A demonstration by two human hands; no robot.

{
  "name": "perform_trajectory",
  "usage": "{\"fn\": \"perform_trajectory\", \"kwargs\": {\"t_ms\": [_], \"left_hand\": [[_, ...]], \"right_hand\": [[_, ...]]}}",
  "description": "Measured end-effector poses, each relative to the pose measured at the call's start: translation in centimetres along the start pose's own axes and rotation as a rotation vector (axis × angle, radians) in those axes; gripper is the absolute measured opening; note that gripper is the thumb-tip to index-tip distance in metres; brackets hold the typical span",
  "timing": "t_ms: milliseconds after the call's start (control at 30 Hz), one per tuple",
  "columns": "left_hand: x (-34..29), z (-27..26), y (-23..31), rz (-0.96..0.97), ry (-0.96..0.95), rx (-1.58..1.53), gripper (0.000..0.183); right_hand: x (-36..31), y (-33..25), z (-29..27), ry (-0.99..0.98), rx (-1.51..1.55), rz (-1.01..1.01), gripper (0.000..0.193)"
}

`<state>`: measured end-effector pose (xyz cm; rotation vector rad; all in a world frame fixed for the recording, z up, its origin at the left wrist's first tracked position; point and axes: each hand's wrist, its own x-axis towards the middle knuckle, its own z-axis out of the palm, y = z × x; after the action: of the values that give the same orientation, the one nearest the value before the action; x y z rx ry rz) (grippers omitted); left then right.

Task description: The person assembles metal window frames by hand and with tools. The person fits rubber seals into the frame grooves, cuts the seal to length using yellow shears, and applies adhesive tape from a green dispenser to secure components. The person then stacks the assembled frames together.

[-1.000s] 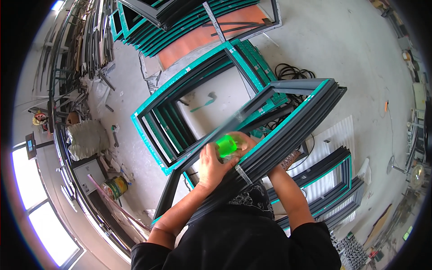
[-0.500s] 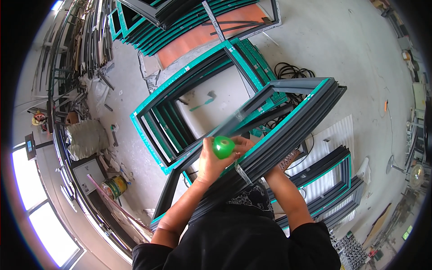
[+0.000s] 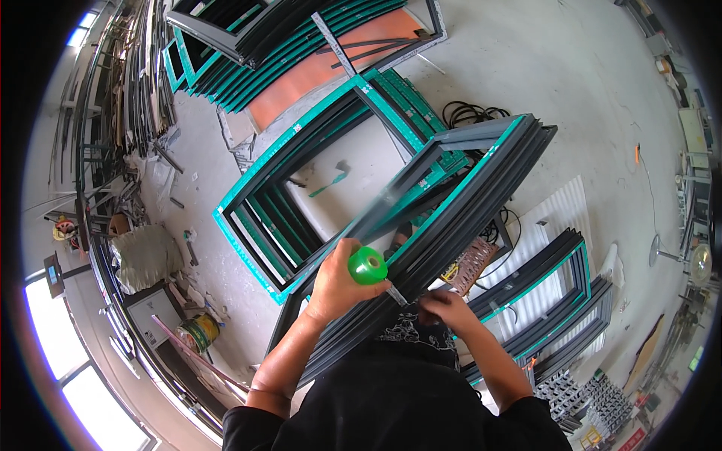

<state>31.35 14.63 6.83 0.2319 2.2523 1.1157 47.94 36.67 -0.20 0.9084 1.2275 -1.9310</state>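
My left hand [image 3: 336,287] is closed round a glossy green roll of wrapping film [image 3: 368,265] with a round core, just above a bundle of dark grey window frames [image 3: 459,214]. The bundle lies slanted in front of my body, teal film along its inner edge. A short clear strip [image 3: 396,293] crosses its near side, close to my left fingertips. Beside the bundle's near edge, to the right, is my right hand [image 3: 445,310]. Its fingers are loosely bent and apart, with nothing seen in them; their tips are partly hidden.
Beyond the bundle lies a stack of teal-covered frames [image 3: 293,124]. More dark frames [image 3: 538,301] rest at the right, near a reddish perforated piece [image 3: 475,267]. Black cable [image 3: 474,113] coils on the floor. A bucket [image 3: 198,332] and long profiles [image 3: 143,83] stand along the left.
The green roll has come a little nearer in my left hand. My right hand, earlier reaching under the bundle with fingers at the roll, has drawn back to the near side.
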Motion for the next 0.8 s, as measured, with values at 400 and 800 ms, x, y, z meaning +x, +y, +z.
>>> {"fn": "perform_trajectory", "kwargs": {"t_ms": [400,800], "left_hand": [[-4.0,1.1,6.1,-0.011,-0.355,-0.062,0.052],[-3.3,2.8,2.7,0.407,-0.416,-0.083,0.055]], "right_hand": [[-6.2,-3.2,2.9,-0.487,0.401,-0.033,0.062],[-4.5,2.7,-0.6,-0.366,0.805,0.261,0.05]]}}
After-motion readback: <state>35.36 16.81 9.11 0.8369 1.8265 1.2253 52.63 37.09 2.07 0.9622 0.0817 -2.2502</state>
